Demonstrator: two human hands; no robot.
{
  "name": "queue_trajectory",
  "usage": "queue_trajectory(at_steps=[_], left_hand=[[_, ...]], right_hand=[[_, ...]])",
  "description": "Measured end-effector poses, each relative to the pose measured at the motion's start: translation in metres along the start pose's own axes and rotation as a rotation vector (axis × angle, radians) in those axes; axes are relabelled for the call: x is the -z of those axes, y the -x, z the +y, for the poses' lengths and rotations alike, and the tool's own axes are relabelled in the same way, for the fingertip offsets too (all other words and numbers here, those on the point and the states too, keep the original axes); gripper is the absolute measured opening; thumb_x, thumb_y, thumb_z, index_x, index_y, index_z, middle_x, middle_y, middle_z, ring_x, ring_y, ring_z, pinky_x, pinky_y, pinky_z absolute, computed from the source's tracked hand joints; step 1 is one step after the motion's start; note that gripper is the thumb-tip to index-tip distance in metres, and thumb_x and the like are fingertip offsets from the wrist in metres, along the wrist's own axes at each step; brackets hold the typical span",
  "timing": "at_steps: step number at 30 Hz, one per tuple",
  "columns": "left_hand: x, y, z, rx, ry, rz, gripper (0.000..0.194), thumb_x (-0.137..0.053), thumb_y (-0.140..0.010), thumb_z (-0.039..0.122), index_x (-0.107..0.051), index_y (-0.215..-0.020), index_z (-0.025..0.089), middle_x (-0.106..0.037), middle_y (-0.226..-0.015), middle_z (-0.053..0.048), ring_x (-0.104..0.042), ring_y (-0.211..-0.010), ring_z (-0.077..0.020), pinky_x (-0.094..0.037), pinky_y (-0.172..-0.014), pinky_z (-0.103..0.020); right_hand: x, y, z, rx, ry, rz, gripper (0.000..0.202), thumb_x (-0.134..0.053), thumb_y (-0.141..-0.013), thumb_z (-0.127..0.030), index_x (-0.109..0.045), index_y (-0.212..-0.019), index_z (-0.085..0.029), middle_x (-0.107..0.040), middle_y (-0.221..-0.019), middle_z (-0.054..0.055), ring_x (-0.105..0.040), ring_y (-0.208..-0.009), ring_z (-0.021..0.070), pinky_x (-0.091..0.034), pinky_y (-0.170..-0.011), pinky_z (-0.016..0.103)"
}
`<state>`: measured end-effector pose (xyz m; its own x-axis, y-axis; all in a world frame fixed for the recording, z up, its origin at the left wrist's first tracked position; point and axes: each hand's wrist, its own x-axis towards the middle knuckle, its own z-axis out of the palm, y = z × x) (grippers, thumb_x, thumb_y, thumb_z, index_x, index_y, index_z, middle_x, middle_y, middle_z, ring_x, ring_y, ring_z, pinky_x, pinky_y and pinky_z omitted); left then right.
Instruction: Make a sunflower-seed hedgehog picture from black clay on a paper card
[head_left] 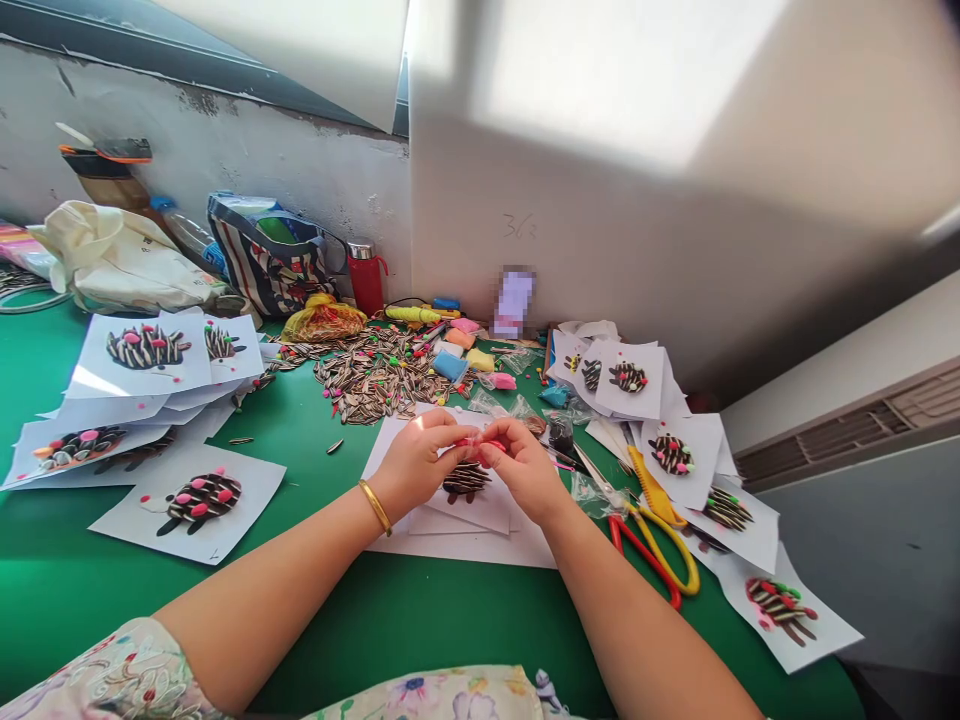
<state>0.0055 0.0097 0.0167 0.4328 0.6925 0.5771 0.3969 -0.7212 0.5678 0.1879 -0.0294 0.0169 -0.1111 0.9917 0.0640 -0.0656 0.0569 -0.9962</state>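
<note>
Between the fingertips of both hands is a small red piece of modelling clay (491, 447), partly in clear wrapping. My left hand (424, 455), with a gold bangle at the wrist, pinches its left side. My right hand (525, 467) pinches the right side. Just below them lies a white card with a hedgehog shape of striped sunflower seeds (466, 482), partly hidden by my fingers. It rests on several white sheets (450, 545). Right of my right hand are scissors (619, 500) and a yellow cutter (654, 485).
A heap of sunflower seeds (375, 375) spreads behind my hands, with coloured clay packets (450, 365) beside it. Finished-looking seed cards lie in stacks at left (199, 500) and right (675, 450). A red flask (365, 280) and bags stand by the wall.
</note>
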Motion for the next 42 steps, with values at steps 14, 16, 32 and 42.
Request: queue_trajectory(at_steps=[14,16,32,42], left_hand=[[0.008,-0.01,-0.001,0.518,0.494,0.106,0.037,-0.068,-0.081,0.046,-0.073,-0.105,0.019,-0.07,-0.106,-0.009,-0.064,-0.098,-0.0235,-0.051,-0.086,-0.035],[0.008,-0.011,-0.001,0.595,0.592,0.083,0.044,-0.07,-0.079,0.048,-0.07,-0.112,0.018,-0.071,-0.106,-0.009,-0.064,-0.098,-0.0238,-0.051,-0.088,-0.037],[-0.004,-0.007,-0.014,0.606,0.747,0.01,0.051,-0.08,-0.069,0.043,-0.065,-0.108,0.015,-0.073,-0.105,-0.012,-0.068,-0.099,-0.0265,-0.053,-0.09,-0.043],[0.004,-0.009,-0.009,0.62,0.515,0.125,0.033,-0.074,-0.074,0.045,-0.067,-0.086,0.016,-0.07,-0.08,-0.005,-0.066,-0.077,-0.0199,-0.053,-0.075,-0.035]], right_hand=[[0.035,-0.019,0.01,0.018,0.163,0.342,0.038,-0.063,-0.083,-0.048,-0.067,-0.108,-0.021,-0.07,-0.104,0.007,-0.066,-0.096,0.0215,-0.05,-0.089,0.04],[0.036,-0.02,0.013,0.009,0.168,0.308,0.04,-0.062,-0.083,-0.048,-0.068,-0.111,-0.02,-0.07,-0.108,0.007,-0.065,-0.099,0.0219,-0.049,-0.093,0.041],[0.017,-0.009,0.008,0.144,0.309,0.14,0.028,-0.058,-0.088,-0.036,-0.07,-0.112,-0.026,-0.066,-0.117,0.005,-0.062,-0.106,0.022,-0.049,-0.096,0.04],[0.013,-0.007,0.006,0.151,0.327,0.162,0.029,-0.059,-0.088,-0.037,-0.069,-0.113,-0.027,-0.066,-0.117,0.006,-0.063,-0.104,0.023,-0.05,-0.095,0.041]])
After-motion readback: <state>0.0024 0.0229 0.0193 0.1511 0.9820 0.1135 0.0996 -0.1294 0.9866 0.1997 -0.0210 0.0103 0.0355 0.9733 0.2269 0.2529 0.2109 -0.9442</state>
